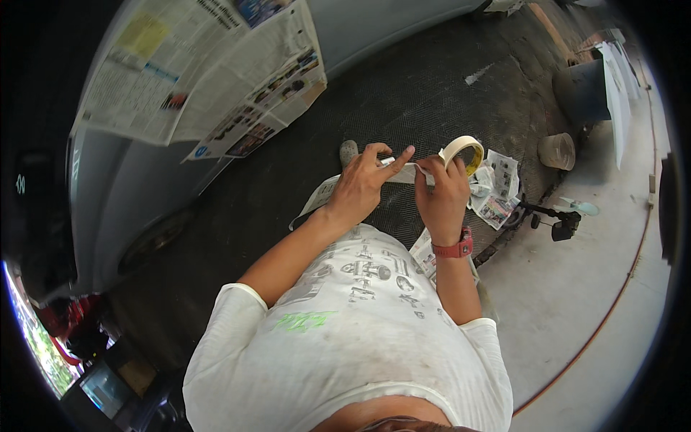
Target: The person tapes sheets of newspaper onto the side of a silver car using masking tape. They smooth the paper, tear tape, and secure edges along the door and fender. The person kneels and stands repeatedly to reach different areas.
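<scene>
Held out before my chest, my left hand (360, 183) has its fingers bent around a small white piece (387, 161), whose kind I cannot make out. My right hand (445, 194) carries a roll of cream masking tape (450, 149) at its fingers, while thumb and index finger pinch a pale strip. That strip (403, 173) spans the gap between both hands. A sheet of newspaper (322, 194) shows beneath my left hand and wrist; its far part is hidden by the hand.
Newspaper sheets (209, 79) cover part of a grey vehicle body (108, 180) at the left. Crumpled newspaper (497, 189) lies on the floor right of my hands. Further right are a translucent tub (556, 151), a dark bin (579, 90) and a black jointed stand (565, 225).
</scene>
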`<state>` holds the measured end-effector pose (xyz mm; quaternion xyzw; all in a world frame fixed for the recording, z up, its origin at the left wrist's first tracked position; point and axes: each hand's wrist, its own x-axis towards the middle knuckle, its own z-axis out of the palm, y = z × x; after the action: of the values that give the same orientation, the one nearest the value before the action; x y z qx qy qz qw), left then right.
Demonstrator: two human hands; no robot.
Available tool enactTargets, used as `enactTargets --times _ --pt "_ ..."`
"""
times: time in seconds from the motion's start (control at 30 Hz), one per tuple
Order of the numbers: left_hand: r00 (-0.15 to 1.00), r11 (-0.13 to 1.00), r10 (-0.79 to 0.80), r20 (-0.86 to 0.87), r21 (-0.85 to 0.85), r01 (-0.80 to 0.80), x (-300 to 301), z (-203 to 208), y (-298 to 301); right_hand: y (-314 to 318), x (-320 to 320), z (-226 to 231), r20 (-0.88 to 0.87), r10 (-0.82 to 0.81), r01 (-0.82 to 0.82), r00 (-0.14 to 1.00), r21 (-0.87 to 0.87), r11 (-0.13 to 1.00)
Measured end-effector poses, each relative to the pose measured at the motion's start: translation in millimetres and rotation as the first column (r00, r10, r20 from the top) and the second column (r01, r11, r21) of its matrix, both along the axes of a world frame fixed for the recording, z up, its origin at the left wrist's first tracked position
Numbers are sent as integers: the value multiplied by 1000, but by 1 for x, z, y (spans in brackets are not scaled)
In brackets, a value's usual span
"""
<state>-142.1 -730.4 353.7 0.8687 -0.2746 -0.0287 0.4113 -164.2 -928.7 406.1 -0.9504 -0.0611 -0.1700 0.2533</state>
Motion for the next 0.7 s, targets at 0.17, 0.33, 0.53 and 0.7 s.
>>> enactTargets --times 0.17,0.33,0.53,0.7 --pt "995 980 68 -75 -180 -81 114 -27 -25 -36 102 -4 -7 -71 70 997 -69 995" --pt "975 982 91 -201 -145 -121 201 -70 -14 -93 195 11 33 -189 191 981 -134 972" --pt "895 976 201 -397 -3 -220 255 -151 1 -155 280 3 64 -257 264 964 -147 953" --pt "792 885 436 -427 43 -464 279 -195 -6 -196 364 -24 38 -185 185 982 5 983"
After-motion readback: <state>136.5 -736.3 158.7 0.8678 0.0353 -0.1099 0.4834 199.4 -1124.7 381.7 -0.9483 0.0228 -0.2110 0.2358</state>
